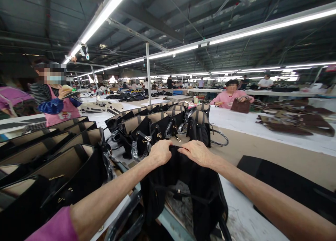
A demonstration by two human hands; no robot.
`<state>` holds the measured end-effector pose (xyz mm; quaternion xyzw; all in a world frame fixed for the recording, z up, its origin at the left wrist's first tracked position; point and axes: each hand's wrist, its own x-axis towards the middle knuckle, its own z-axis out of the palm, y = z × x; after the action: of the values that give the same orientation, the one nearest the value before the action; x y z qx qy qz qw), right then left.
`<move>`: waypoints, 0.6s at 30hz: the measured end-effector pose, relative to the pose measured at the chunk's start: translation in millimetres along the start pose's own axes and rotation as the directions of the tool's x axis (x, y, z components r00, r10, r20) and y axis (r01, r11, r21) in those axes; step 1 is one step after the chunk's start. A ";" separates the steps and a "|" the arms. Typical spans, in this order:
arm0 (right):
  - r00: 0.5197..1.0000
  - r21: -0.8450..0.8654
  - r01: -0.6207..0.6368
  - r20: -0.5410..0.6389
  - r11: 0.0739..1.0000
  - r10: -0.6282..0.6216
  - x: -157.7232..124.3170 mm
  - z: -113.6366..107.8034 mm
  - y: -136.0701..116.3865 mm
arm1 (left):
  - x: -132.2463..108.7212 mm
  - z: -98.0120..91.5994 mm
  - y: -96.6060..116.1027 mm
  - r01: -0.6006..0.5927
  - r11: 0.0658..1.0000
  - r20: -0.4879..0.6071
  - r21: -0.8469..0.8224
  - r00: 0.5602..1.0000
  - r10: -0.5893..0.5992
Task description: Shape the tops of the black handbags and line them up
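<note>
Both hands grip the far top edge of a black handbag [207, 185] in front of me. My left hand [161, 151] is closed over that edge, and my right hand [196, 151] pinches it a short way to the right, thumb toward the left hand. The bag's body hangs down toward me in a curve, with a strap and a small gold-coloured fitting across its middle. A dark handle shows at its lower right. Just beyond my hands stand several finished-looking black handbags [160, 125] with beige linings and plastic-wrapped handles.
More black bags with beige linings [60, 157] crowd the left side. A flat black piece [283, 178] lies on the table at right. Brown bag pieces [296, 120] lie farther back. One co-worker [231, 97] sits across, holding a brown bag; another [57, 97] stands at left.
</note>
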<state>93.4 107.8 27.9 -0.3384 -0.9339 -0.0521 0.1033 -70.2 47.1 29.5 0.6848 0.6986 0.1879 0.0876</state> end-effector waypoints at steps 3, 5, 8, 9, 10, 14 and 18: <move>0.999 0.049 0.032 0.016 0.998 -0.033 -1.1 -2.5 6.6 | -1.4 2.2 -8.8 -0.077 0.996 0.019 -0.049 0.997 0.078; 0.998 0.077 0.048 0.028 0.996 -0.051 -0.2 -2.8 11.2 | -1.7 -0.9 -14.4 -0.158 0.981 0.050 -0.115 0.985 0.164; 0.998 0.091 0.059 0.033 0.994 -0.062 3.5 -0.1 16.5 | -1.6 -5.8 -17.7 -0.240 0.951 0.077 -0.193 0.963 0.258; 0.997 0.091 0.059 0.034 0.994 -0.062 4.8 1.2 17.8 | -1.9 -6.9 -17.4 -0.250 0.947 0.078 -0.204 0.960 0.270; 0.998 0.090 0.056 0.035 0.994 -0.059 6.0 2.4 18.7 | -2.3 -7.6 -16.7 -0.254 0.945 0.076 -0.206 0.959 0.274; 0.998 0.086 0.038 0.049 0.996 -0.043 8.0 4.2 19.5 | -4.1 -8.2 -13.0 -0.269 0.944 0.055 -0.189 0.957 0.284; 0.999 0.087 0.020 0.041 0.996 -0.023 6.2 4.3 18.2 | 0.6 -5.4 -14.1 -0.234 0.960 0.052 -0.155 0.968 0.245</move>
<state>99.8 126.3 25.6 -0.3246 -0.9408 -0.0055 0.0978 -85.3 47.0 29.2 0.7622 0.5913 0.2237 0.1393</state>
